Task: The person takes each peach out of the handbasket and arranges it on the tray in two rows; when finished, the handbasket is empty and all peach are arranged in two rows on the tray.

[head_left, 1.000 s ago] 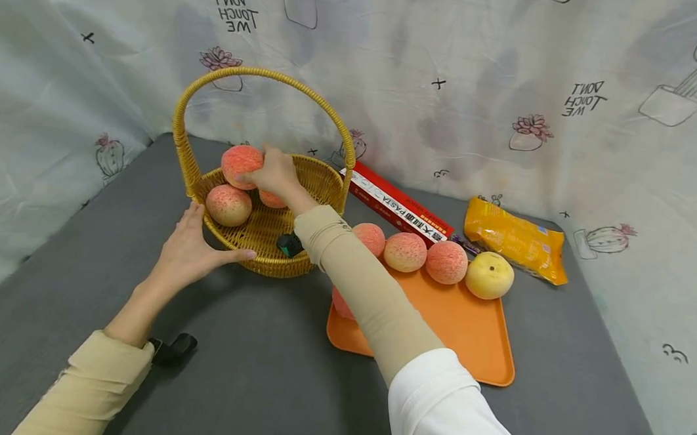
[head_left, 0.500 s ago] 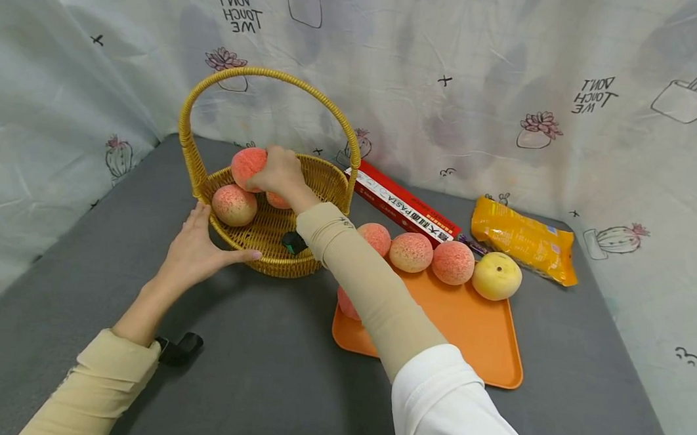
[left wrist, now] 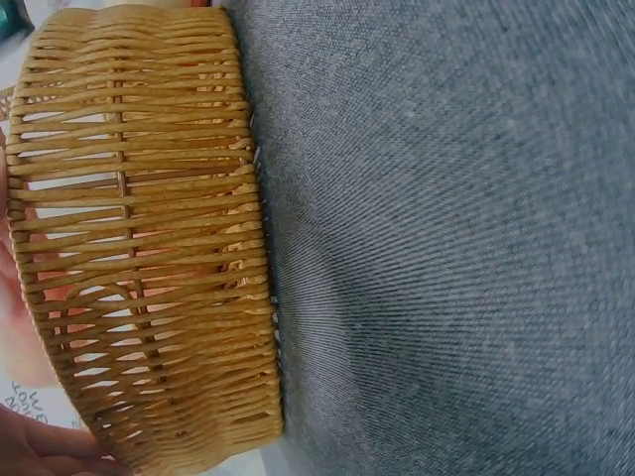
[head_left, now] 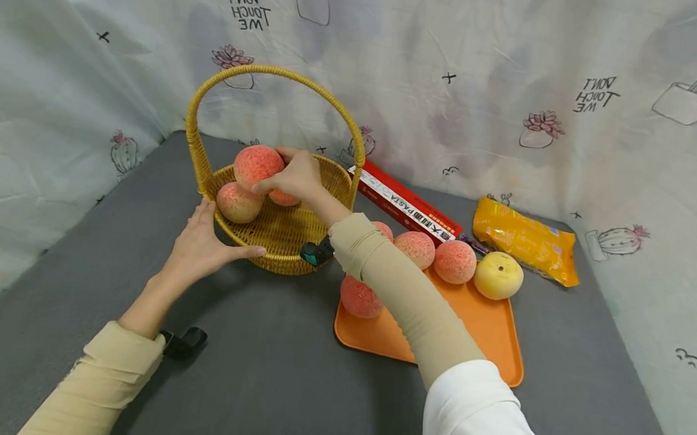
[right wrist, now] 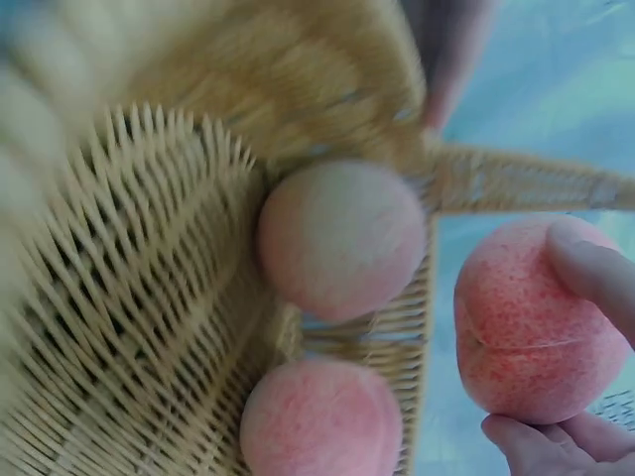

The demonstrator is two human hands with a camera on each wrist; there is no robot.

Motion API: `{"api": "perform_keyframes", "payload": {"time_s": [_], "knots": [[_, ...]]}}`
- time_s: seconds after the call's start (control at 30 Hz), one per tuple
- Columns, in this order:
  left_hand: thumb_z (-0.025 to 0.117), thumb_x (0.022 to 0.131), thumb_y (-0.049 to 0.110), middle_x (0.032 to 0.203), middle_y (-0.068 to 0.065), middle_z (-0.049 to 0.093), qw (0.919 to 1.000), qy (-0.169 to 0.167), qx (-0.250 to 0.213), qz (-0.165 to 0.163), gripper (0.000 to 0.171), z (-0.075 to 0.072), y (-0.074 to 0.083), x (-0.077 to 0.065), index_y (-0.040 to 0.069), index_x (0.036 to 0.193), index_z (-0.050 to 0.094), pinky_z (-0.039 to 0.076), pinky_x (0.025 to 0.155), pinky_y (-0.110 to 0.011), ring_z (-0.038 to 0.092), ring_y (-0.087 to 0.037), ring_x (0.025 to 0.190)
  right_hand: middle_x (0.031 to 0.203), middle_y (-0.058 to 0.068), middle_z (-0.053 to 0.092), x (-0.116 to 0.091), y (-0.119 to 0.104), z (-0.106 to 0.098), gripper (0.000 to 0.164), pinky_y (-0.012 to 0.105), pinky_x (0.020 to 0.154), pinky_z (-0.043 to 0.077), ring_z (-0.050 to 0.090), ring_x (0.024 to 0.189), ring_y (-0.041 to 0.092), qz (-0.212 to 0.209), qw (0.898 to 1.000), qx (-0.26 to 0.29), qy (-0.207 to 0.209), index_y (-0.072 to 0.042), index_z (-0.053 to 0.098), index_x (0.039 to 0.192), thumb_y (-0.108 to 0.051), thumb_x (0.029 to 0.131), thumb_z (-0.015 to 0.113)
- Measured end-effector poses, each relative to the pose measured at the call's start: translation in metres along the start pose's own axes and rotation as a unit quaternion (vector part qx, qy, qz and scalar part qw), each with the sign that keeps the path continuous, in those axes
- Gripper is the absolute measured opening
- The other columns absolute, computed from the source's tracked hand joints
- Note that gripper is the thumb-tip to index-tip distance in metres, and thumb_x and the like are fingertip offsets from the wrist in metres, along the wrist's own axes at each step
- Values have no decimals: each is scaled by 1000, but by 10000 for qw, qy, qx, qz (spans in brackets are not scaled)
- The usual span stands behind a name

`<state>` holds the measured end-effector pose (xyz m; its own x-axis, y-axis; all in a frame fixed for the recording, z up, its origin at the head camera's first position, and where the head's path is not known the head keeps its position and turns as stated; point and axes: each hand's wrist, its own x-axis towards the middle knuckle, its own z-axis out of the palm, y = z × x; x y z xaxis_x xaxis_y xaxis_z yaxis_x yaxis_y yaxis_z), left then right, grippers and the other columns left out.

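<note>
And the right hand (head_left: pixel 301 176) has a pinkish peach (head_left: pixel 258 166) between thumb and fingers, up by the wicker basket's (head_left: pixel 285 230) far rim; two more peaches (head_left: pixel 239 203) sit inside. Left hand (head_left: pixel 200 248), thumb spread wide, touches the basket's near-left side.

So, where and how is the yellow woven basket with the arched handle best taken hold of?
Probably the middle of its arched handle, coming from above and curling underneath. That slim arch rises over the opening of the yellow woven basket, its top clear of the pink round peaches inside, whereas the left hand touches the basket's near-left edge. A central hold should limit tipping.
</note>
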<state>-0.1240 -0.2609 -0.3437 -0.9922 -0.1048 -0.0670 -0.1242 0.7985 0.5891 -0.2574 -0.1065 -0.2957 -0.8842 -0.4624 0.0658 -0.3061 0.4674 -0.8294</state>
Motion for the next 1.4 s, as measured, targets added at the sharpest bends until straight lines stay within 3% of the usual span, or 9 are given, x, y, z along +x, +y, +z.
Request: {"api": "perform_keyframes", "payload": {"time_s": [0.1,0.23,0.57,0.67,0.97,1.23,1.4], "knots": [[74,75,63,155,-35,-5,10000,6,-26,29,130,-1,-1,1,-12,151,-1,20,103,-72,6,-56,139,128,4,63,-12,-1,-7,74,18,83,50,60,111,13,144,9964,837,-87,-10,57,136,-15,70,89],[74,74,63,156,-34,-5,10000,26,-67,24,131,-2,-4,1,-11,151,-2,19,103,-73,5,-56,139,135,6,58,-34,-3,-19,79,21,86,52,59,117,14,295,9795,1989,-82,-7,51,141,-2,70,87],[74,73,64,154,-36,-7,10000,18,24,44,133,0,-11,1,-13,150,-3,19,104,-71,3,-55,140,134,9,59,-94,12,-61,78,29,91,52,60,118,19,102,9527,3029,227,-5,51,140,14,70,79],[74,73,64,154,-36,-6,10000,30,42,76,133,2,-12,2,-13,150,-2,18,105,-70,3,-55,140,135,9,58,-112,24,-73,79,30,92,52,59,119,20,120,9517,3048,346,-6,51,141,16,70,79],[74,74,64,154,-37,-5,9998,54,72,176,132,6,-14,4,-13,150,-2,18,104,-72,4,-56,139,139,14,54,-165,57,-105,84,29,92,51,56,124,25,522,9631,2543,713,-2,48,143,20,67,78],[74,74,63,154,-37,-5,9997,133,36,199,131,5,-11,3,-13,150,-2,18,103,-73,4,-57,139,140,22,51,-201,84,-116,85,35,94,50,58,121,24,296,9673,2461,538,6,45,142,24,65,77],[74,75,63,153,-38,-6,9997,109,51,229,132,6,-9,4,-13,149,-3,17,104,-72,3,-57,139,139,25,50,-218,100,-121,86,35,93,50,60,117,17,371,9705,2283,682,9,44,140,21,63,80]]}}
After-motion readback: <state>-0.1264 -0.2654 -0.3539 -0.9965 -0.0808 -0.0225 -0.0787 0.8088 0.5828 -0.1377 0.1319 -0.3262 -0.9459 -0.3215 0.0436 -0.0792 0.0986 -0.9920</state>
